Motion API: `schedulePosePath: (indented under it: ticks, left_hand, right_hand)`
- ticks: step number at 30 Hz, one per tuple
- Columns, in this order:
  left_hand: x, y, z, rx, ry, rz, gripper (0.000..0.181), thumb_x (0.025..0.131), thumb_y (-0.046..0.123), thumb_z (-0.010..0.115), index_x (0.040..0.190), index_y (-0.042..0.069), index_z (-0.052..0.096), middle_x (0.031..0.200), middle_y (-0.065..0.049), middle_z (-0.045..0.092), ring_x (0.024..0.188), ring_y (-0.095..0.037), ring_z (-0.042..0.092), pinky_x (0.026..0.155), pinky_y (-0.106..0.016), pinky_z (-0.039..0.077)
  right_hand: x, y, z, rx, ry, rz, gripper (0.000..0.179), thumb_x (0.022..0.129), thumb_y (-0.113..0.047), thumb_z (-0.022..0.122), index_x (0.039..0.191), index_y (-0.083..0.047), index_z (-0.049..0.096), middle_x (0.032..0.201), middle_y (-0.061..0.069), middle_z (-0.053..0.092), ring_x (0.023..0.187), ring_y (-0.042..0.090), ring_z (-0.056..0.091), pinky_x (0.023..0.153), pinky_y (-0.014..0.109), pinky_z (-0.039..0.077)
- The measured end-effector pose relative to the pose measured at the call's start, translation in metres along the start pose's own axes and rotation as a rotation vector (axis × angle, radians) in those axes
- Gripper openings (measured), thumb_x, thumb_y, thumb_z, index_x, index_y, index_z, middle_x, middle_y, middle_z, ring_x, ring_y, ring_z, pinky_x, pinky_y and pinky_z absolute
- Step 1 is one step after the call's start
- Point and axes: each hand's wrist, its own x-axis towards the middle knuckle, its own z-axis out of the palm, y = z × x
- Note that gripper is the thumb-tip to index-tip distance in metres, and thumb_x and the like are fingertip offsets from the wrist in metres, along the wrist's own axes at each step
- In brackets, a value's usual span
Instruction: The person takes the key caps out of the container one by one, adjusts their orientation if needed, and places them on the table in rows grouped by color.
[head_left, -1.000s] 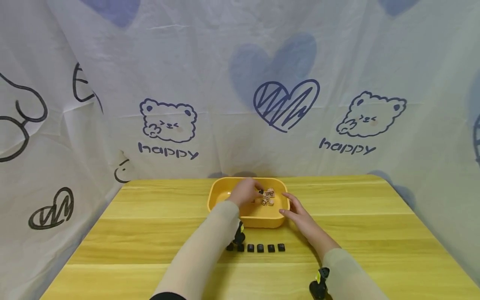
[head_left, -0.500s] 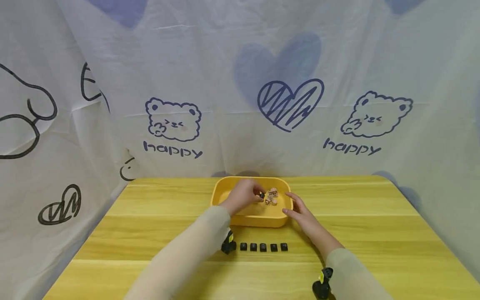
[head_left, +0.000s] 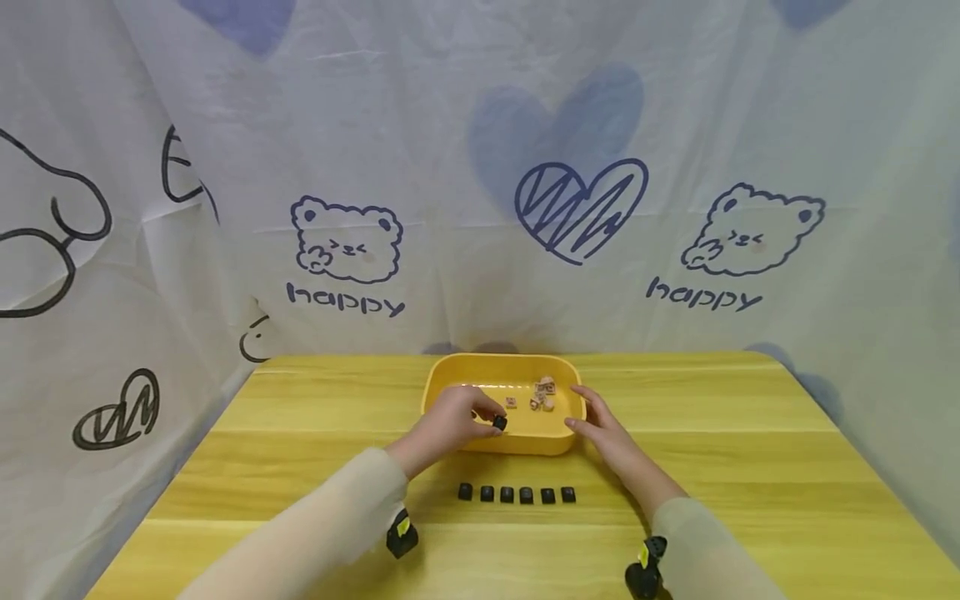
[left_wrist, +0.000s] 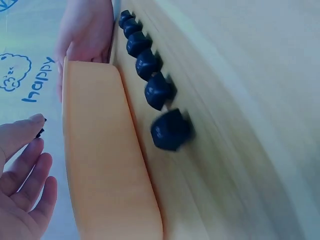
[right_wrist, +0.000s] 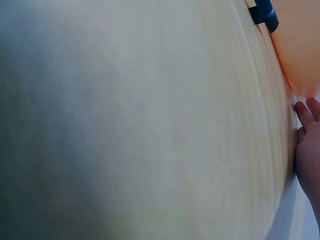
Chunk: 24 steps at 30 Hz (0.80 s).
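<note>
My left hand pinches a black keycap between thumb and fingertips, just over the front rim of the yellow box. In the left wrist view only a dark bit of this keycap shows at the thumb tip. My right hand rests against the box's right end, thumb and fingers spread along the rim. Several black keycaps stand in a straight row on the table before the box. Inside it, small beige pieces cluster to the right, with a single beige piece apart from them.
The box stands near the back edge of the wooden table. Behind it hangs a white cloth printed with hearts and bears. A small black device is on the left wrist, another black device on the right.
My left hand has come from the beige cluster toward the box's front left with the black keycap. The row's left end is uncovered. My right hand stays at the box.
</note>
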Motion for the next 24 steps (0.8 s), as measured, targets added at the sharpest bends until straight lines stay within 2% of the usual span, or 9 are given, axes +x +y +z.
schedulePosePath:
  ticks: [6,11,21,24]
  left_hand:
    - [-0.028,-0.006,-0.010,-0.007,0.040,-0.019,0.018,0.081,0.012,0.080,0.099,0.010,0.077,0.091,0.005,0.071,0.084,-0.012,0.063,0.080,-0.033,0.053]
    - [-0.049,-0.013,-0.014,-0.017,0.013,-0.035,0.017,0.080,0.009,0.080,0.096,0.008,0.077,0.089,0.002,0.073,0.083,-0.014,0.066,0.077,-0.033,0.054]
    - [-0.074,-0.035,-0.014,-0.003,-0.039,-0.029,0.015,0.080,0.014,0.081,0.094,0.009,0.078,0.088,0.002,0.074,0.084,-0.014,0.068,0.077,-0.037,0.055]
    - [-0.080,-0.042,-0.012,-0.029,-0.065,-0.056,0.015,0.081,0.013,0.080,0.095,0.009,0.078,0.089,0.002,0.074,0.083,-0.013,0.068,0.076,-0.035,0.054]
  right_hand:
    - [-0.001,0.000,0.002,0.014,0.005,0.003,0.061,0.100,-0.016,0.054,0.153,-0.015,0.023,0.157,0.025,0.017,0.143,0.039,0.019,0.114,0.051,0.018]
    - [-0.001,0.000,0.003,0.021,0.011,0.002,0.061,0.101,-0.014,0.053,0.154,-0.013,0.022,0.157,0.025,0.017,0.143,0.040,0.019,0.113,0.050,0.019]
    - [-0.001,0.001,0.001,0.021,0.015,-0.005,0.061,0.101,-0.013,0.052,0.154,-0.012,0.021,0.156,0.025,0.019,0.143,0.039,0.021,0.113,0.048,0.020]
    - [-0.001,0.001,0.001,0.016,0.014,-0.011,0.061,0.101,-0.013,0.052,0.153,-0.012,0.022,0.156,0.025,0.019,0.142,0.039,0.023,0.113,0.048,0.021]
